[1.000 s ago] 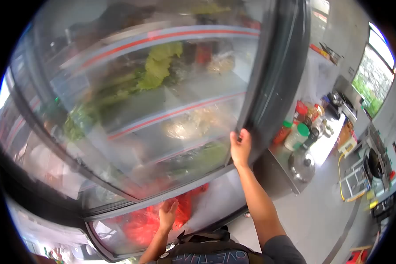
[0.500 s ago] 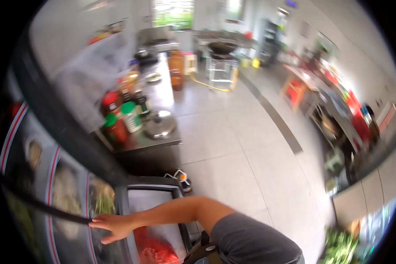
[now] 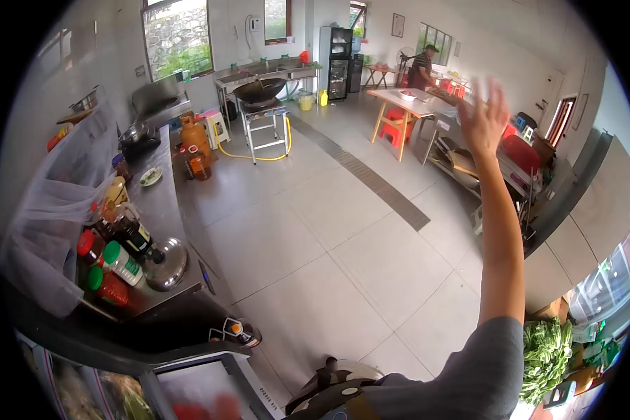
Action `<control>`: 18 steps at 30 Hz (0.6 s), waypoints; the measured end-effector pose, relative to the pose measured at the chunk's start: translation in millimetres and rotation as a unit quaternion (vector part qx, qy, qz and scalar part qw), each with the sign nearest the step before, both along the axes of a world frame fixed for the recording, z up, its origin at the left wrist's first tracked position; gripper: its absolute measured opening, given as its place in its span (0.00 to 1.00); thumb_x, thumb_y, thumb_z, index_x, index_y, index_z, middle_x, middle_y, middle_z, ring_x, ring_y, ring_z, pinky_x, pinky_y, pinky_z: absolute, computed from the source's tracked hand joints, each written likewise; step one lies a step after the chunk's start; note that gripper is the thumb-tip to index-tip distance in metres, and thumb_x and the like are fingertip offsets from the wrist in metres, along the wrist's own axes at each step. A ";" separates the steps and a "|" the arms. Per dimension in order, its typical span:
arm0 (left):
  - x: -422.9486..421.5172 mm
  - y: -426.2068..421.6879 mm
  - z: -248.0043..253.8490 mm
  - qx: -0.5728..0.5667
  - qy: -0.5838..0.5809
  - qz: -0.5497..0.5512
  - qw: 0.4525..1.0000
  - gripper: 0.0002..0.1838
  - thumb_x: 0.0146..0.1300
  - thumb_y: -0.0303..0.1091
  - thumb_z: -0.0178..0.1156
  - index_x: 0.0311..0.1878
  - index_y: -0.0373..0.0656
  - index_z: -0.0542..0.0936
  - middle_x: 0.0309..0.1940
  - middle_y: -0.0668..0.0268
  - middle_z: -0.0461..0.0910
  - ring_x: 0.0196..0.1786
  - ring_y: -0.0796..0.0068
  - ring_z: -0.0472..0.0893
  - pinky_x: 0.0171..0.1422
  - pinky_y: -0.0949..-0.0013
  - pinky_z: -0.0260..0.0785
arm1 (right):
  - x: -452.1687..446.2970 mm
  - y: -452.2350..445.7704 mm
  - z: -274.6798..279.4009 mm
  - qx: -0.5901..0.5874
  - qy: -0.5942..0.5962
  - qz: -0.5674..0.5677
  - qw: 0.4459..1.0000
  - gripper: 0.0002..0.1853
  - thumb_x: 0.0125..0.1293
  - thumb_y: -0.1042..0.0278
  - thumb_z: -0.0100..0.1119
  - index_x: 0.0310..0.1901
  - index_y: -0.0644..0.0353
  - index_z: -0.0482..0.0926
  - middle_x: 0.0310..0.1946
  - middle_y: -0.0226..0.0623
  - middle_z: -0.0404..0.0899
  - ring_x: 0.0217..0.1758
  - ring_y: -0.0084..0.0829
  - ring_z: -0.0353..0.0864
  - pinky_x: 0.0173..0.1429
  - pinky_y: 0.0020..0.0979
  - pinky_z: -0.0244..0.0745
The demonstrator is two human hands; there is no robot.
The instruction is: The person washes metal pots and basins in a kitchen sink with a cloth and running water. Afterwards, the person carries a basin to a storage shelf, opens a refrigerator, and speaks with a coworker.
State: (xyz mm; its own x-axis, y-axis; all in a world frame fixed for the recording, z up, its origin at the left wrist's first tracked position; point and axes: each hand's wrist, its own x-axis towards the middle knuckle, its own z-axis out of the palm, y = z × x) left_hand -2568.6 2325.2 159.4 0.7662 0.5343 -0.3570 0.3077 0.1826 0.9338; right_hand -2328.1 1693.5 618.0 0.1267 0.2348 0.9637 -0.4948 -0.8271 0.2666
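Note:
My right hand point(image 3: 484, 119) is raised at the right with its fingers spread, holding nothing. It is slightly blurred and overlaps the far metal table in view. At the bottom edge, what looks like my left hand point(image 3: 225, 404) is a smeared, cut-off shape in front of a dark-framed compartment with a white inside point(image 3: 196, 383). Beside it shows a red plastic bag point(image 3: 187, 411), also partly cut off. Whether those fingers grip the bag is hidden by the blur. To the left, shelves hold bagged vegetables point(image 3: 124, 393).
A steel counter point(image 3: 162, 157) carries jars, bottles and a metal lid point(image 3: 166, 264). Farther off stand a wok point(image 3: 259, 91) on a stand, gas cylinders point(image 3: 194, 136) and a wooden table point(image 3: 413, 103). Another person point(image 3: 423, 66) works there. Leafy greens point(image 3: 547, 353) lie at lower right.
My right hand has left the dark edge by the vegetable shelves and swung up to the right, fingers spread. The view has turned up and right, so the compartment sits lower in view.

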 end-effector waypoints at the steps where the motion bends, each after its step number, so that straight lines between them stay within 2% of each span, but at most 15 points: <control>1: 28.9 -30.6 14.3 -0.015 0.003 -0.040 0.999 0.18 0.58 0.38 0.52 0.50 0.41 0.68 0.40 0.66 0.72 0.40 0.73 0.74 0.42 0.72 0.65 | -1.9 -17.7 -4.1 0.087 -0.135 0.056 0.985 0.39 0.56 0.45 0.51 0.61 0.64 0.50 0.61 0.57 0.46 0.64 0.53 0.46 0.62 0.51 0.46; 2: 51.4 -58.2 24.5 -0.029 0.002 -0.071 0.997 0.18 0.58 0.38 0.52 0.50 0.40 0.67 0.40 0.66 0.72 0.40 0.73 0.74 0.42 0.73 0.66 | -3.5 -33.9 -11.8 0.070 -0.173 0.074 0.980 0.39 0.56 0.47 0.53 0.61 0.63 0.49 0.61 0.55 0.45 0.64 0.51 0.45 0.61 0.51 0.46; 5: 103.3 -122.2 58.9 -0.035 -0.008 -0.138 0.990 0.13 0.61 0.33 0.49 0.49 0.41 0.69 0.43 0.65 0.72 0.40 0.75 0.74 0.43 0.74 0.66 | -22.7 -64.9 -31.1 0.111 -0.087 -0.016 0.990 0.40 0.56 0.48 0.53 0.62 0.63 0.48 0.61 0.55 0.44 0.64 0.52 0.45 0.61 0.50 0.46; 6: 113.4 -135.6 65.3 -0.026 -0.019 -0.160 0.987 0.14 0.60 0.34 0.50 0.49 0.40 0.69 0.42 0.65 0.73 0.39 0.76 0.75 0.41 0.75 0.66 | -17.0 -79.4 -36.4 0.103 -0.165 0.013 0.981 0.39 0.55 0.50 0.55 0.62 0.60 0.49 0.62 0.53 0.45 0.64 0.50 0.46 0.61 0.48 0.47; 9: 136.0 -157.3 69.6 -0.009 -0.037 -0.204 0.978 0.16 0.59 0.35 0.52 0.49 0.40 0.68 0.39 0.67 0.73 0.37 0.77 0.75 0.37 0.77 0.67 | -37.4 -80.6 -42.2 -0.009 0.050 0.002 0.999 0.39 0.54 0.52 0.57 0.62 0.60 0.49 0.62 0.52 0.46 0.64 0.49 0.47 0.62 0.45 0.47; 10: 139.5 -157.7 62.1 -0.013 -0.027 -0.209 0.977 0.15 0.59 0.34 0.52 0.48 0.39 0.69 0.38 0.67 0.74 0.37 0.77 0.75 0.37 0.77 0.67 | -41.1 -70.8 -43.0 0.013 0.010 0.033 0.999 0.38 0.54 0.56 0.58 0.62 0.61 0.50 0.61 0.52 0.48 0.64 0.49 0.48 0.62 0.43 0.48; 13: 144.9 -163.6 59.2 -0.032 -0.005 -0.209 0.977 0.14 0.59 0.33 0.52 0.47 0.39 0.69 0.36 0.68 0.74 0.37 0.78 0.75 0.36 0.77 0.66 | -56.5 -66.0 -51.0 0.040 -0.019 0.055 0.998 0.38 0.54 0.58 0.58 0.61 0.63 0.51 0.61 0.52 0.48 0.63 0.49 0.49 0.62 0.43 0.48; 14: 147.5 -164.6 60.4 -0.038 0.000 -0.204 0.978 0.14 0.59 0.33 0.52 0.47 0.39 0.69 0.35 0.68 0.74 0.36 0.78 0.76 0.36 0.77 0.66 | -62.2 -57.9 -50.7 0.030 -0.015 0.072 0.997 0.37 0.53 0.61 0.59 0.61 0.63 0.52 0.60 0.53 0.51 0.62 0.49 0.52 0.62 0.42 0.49; 18: 162.2 -157.9 54.9 -0.040 -0.002 -0.225 0.974 0.14 0.59 0.33 0.53 0.47 0.40 0.69 0.35 0.68 0.74 0.35 0.77 0.76 0.36 0.78 0.67 | -74.8 -48.0 -34.1 -0.150 0.098 0.131 0.975 0.32 0.53 0.63 0.59 0.58 0.63 0.59 0.57 0.53 0.58 0.61 0.48 0.57 0.62 0.42 0.52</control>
